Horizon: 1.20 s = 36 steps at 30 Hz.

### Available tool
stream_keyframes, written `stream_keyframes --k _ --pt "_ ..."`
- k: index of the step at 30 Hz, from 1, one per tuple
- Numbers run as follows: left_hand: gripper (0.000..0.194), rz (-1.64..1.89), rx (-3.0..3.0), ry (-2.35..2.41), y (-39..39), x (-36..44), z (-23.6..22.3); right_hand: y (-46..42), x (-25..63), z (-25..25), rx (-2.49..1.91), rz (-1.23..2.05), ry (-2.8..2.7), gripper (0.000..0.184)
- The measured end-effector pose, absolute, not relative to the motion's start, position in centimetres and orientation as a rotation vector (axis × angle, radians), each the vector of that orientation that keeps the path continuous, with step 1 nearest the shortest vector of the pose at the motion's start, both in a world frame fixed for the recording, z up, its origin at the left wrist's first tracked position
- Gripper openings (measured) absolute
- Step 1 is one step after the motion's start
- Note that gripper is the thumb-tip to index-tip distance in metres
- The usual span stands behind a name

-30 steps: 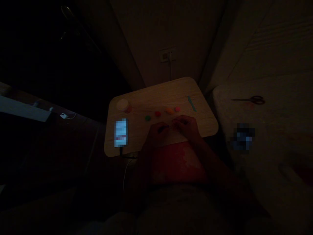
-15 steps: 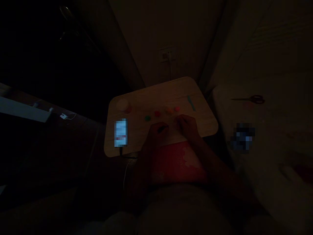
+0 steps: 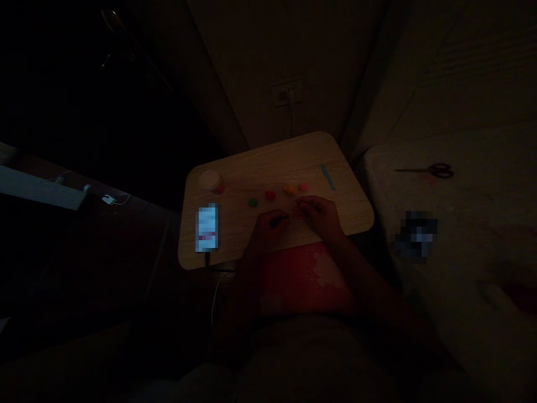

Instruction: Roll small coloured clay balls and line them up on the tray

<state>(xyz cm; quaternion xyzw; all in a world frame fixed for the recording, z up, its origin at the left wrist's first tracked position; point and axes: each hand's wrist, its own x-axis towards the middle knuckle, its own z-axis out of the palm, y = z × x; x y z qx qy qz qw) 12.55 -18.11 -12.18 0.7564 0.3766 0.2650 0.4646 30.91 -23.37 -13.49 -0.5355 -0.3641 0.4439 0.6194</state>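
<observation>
In the dim head view, both hands are over the near part of a small wooden table (image 3: 235, 218). My left hand (image 3: 268, 228) is closed with curled fingers; a dark patch lies inside its curl, and what it holds, if anything, cannot be made out. My right hand (image 3: 322, 217) has its fingertips pressed together low over the tabletop, whatever is in them too dark to name. Just beyond the hands sit small clay-like lumps: green (image 3: 252, 202), red (image 3: 269, 195), yellow-orange (image 3: 290, 190) and pink (image 3: 304, 186). A teal strip-shaped tool (image 3: 328, 177) lies further right.
A tub with a pale lid (image 3: 211, 181) stands at the table's left, behind a lit phone (image 3: 207, 228) with a cable. Scissors (image 3: 432, 170) and a blurred dark object (image 3: 416, 236) lie on the pale surface at right. A wall socket (image 3: 287, 93) holds a plug.
My right hand's fingertips have shifted slightly left and outward, towards the yellow-orange lump. My left hand stays almost where it was, and the lumps have not moved.
</observation>
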Motion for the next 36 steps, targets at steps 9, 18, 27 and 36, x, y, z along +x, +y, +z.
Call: stream_keyframes --k 9,18,27,36 --pt "0.018 0.647 1.854 0.939 -18.1 12.5 -12.3 -23.6 30.7 -12.6 -1.340 0.938 -0.782 0.030" --pt "0.018 0.646 1.840 0.941 -18.2 12.6 -12.2 -23.7 30.8 -12.7 -1.300 0.939 -0.823 0.032" --pt "0.019 0.643 1.866 0.904 -18.1 12.5 -12.1 -23.5 31.1 -13.3 -1.166 0.966 -0.846 0.039" --pt "0.018 0.651 1.854 0.905 -18.2 12.6 -11.9 -23.4 30.7 -13.0 -1.302 0.936 -0.777 0.021"
